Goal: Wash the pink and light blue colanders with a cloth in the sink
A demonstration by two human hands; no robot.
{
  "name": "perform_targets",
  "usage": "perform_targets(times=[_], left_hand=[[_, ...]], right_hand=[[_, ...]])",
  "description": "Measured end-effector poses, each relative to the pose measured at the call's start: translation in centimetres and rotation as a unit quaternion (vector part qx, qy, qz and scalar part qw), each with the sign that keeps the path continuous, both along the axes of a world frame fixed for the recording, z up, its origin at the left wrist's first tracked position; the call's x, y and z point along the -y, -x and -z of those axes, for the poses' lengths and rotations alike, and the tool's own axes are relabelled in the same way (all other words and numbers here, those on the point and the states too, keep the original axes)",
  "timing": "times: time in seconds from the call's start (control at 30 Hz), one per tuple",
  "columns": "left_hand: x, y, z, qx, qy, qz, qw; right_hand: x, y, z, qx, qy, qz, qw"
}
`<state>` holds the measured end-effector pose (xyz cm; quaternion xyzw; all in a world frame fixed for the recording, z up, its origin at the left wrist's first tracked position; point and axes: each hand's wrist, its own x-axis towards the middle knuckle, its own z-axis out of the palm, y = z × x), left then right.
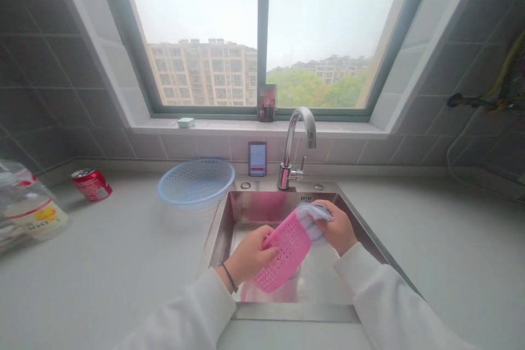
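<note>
Over the sink (246,213), my left hand (250,256) grips the pink basket (285,257) while my right hand (338,227) presses a bunched cloth (309,219) against it.

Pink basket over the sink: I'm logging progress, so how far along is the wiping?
Done: hard to tell; the blue basket sits on the counter beside the sink. In hand: the left hand holds the pink basket over that sink while the right hand presses a cloth against its upper end. Left: probably the rest of the basket, since the cloth covers only that end.
</note>
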<state>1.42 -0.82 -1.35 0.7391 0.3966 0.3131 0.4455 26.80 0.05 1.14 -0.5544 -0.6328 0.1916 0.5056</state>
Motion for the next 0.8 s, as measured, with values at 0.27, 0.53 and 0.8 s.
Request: perform_targets(times=[0.27, 0.53, 0.8], left_hand=[[-0.3, 0.1, 0.0, 0.015, 0.005, 0.005, 1.0], [-0.4, -0.2, 0.5, 0.03, 0.006, -0.002, 1.0], [-0.1, 0.1, -0.1, 0.054, 0.003, 0.012, 0.998]], right_hand=[[0.6, 1.7, -0.6, -0.001, -0.008, -0.056, 0.998], [0.4, 1.2, -0.1, -0.003, 0.004, -0.041, 0.999], [-0.5, 0.1, -0.4, -0.002, 0.002, 0.054, 0.999]])
